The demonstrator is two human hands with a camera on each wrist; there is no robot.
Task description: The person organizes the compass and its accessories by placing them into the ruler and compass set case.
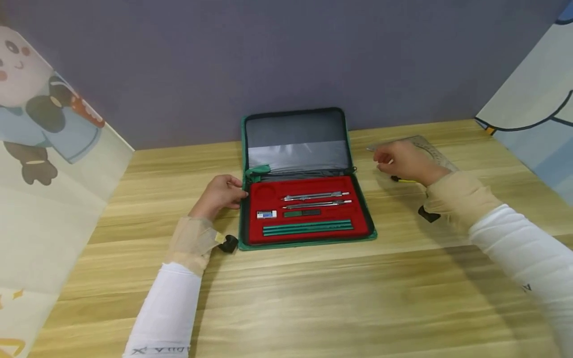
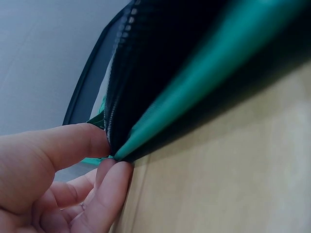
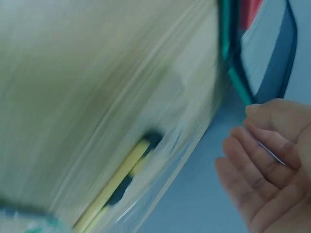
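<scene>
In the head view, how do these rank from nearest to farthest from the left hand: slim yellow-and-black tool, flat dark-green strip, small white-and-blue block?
1. White-and-blue block: left side of the red tray.
2. Dark-green strip: just right of the block.
3. Yellow-and-black tool: on the table, farthest right.

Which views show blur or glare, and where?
Right wrist: table motion-streaked, yellow-and-black object soft. Left wrist: near edge of the green case blurred, left hand clearer. Head: mostly sharp, sheen on the case's open lid.
</scene>
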